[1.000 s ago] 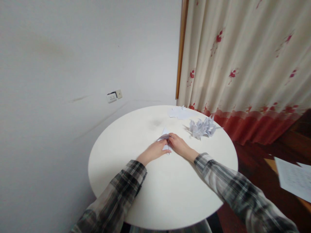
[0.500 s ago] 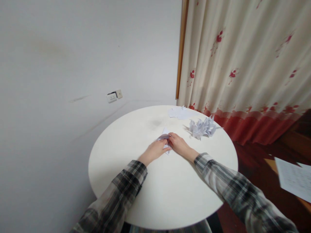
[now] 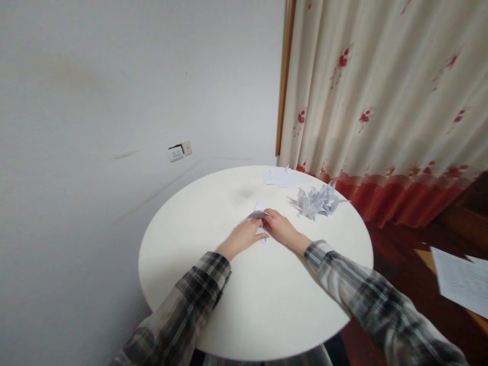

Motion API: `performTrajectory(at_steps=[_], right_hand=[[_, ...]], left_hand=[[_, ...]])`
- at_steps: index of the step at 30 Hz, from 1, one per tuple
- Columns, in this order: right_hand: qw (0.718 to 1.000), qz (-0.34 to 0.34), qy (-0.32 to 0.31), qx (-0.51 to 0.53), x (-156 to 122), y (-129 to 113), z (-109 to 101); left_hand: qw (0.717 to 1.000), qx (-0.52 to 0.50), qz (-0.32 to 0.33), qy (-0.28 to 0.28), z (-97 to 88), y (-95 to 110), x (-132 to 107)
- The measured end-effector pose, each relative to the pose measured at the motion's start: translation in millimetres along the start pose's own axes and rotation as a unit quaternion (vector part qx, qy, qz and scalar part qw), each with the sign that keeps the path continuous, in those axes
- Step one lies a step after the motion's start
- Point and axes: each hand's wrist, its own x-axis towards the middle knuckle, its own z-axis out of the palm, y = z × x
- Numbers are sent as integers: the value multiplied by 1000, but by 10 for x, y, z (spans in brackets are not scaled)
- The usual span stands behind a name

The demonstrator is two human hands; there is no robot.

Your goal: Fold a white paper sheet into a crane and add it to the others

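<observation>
A piece of folded white paper lies near the middle of the round table, a flap of it curling up. My left hand is closed on its left and near side, thumb stretched toward the right over the lower corner. On the other side, my right hand grips the paper's right edge with bent fingers. Both hands meet at the fold, so part of the paper is covered by fingers. To the right stands a cluster of folded white paper figures with pointed tips.
The white round table stands near a pale wall with a socket. Flat white paper sheets lie at its far edge. A flowered curtain hangs at right. Printed sheets rest on a wooden surface at lower right.
Almost nothing differs. My left thumb has shifted very slightly on the paper; both hands and the paper stay in place.
</observation>
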Motion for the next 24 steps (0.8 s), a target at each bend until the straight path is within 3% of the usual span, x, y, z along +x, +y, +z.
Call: performTrajectory(at_steps=[24], right_hand=[[1000,-5,-4,1,2,2,0]], left_hand=[[1000,-4,11,1,5,-12,-14]])
